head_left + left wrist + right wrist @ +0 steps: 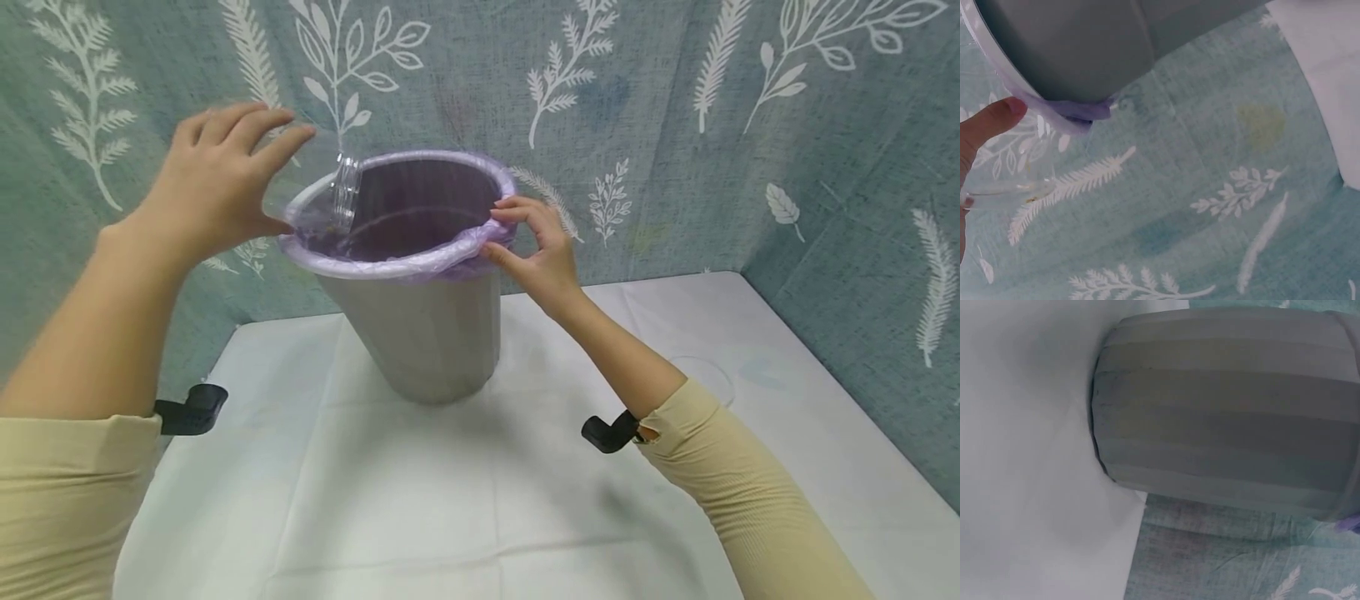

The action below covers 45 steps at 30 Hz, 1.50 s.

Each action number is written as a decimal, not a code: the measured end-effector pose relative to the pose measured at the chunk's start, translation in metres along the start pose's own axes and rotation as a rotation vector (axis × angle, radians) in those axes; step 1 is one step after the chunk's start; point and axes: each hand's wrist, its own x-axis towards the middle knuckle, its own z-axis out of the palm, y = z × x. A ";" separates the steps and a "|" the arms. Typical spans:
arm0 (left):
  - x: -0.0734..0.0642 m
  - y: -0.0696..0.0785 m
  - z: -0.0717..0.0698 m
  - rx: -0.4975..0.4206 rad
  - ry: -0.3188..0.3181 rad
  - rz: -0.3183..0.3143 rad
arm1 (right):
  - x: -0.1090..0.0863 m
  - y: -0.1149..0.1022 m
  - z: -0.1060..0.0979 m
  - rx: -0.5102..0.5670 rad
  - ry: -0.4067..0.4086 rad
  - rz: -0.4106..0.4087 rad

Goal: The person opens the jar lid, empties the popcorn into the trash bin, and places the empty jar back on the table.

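Observation:
A grey trash bin (427,333), lined with a thin purple bag (450,254) folded over its rim, stands on the white-covered table. At the bin's left side my left hand (217,175) grips a clear plastic jar (345,196), tilted with its ridged mouth over the opening. The left thumb is close to the rim; contact is unclear. On the right, my right hand (543,254) pinches the bag at the rim between thumb and fingers. The left wrist view shows the left thumb (997,119) and part of the jar. No hand appears in the right wrist view.
The white cloth (405,500) covers the table around the bin. Behind and at the sides hangs a green-blue curtain (675,183) with white leaf prints. A black wrist mount (191,410) sits on the left arm, another (609,433) on the right.

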 end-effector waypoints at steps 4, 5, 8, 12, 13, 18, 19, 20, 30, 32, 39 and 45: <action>0.002 0.004 0.002 -0.043 0.022 -0.018 | -0.002 -0.014 -0.004 -0.010 -0.019 0.002; 0.002 0.005 0.002 -0.049 0.018 -0.029 | -0.002 -0.014 -0.004 -0.009 -0.024 0.006; 0.004 0.007 0.001 -0.074 0.012 -0.065 | -0.002 -0.007 -0.003 0.004 -0.037 0.003; 0.008 0.011 0.002 -0.149 0.066 -0.104 | 0.000 0.011 -0.001 0.008 -0.035 -0.005; 0.009 0.012 0.003 -0.180 0.090 -0.112 | 0.000 0.016 -0.001 0.009 -0.035 -0.005; 0.012 0.023 0.005 -0.328 0.208 -0.136 | -0.001 0.021 -0.002 -0.003 -0.031 -0.014; 0.012 0.025 0.005 -0.359 0.231 -0.144 | -0.001 0.021 -0.002 -0.006 -0.030 -0.019; 0.012 0.028 0.005 -0.388 0.249 -0.158 | -0.002 0.021 -0.002 -0.008 -0.029 -0.023; 0.018 0.076 -0.016 -1.126 0.475 -0.406 | -0.001 0.021 -0.002 -0.024 -0.023 -0.047; 0.017 0.086 -0.021 -1.386 0.536 -0.425 | -0.001 0.020 -0.001 -0.021 -0.032 -0.040; 0.008 0.124 -0.018 -1.916 0.637 -0.298 | -0.001 0.017 -0.008 -0.030 -0.108 0.019; -0.005 0.153 -0.004 -2.049 0.546 -0.104 | -0.005 0.010 -0.027 -0.056 -0.127 0.117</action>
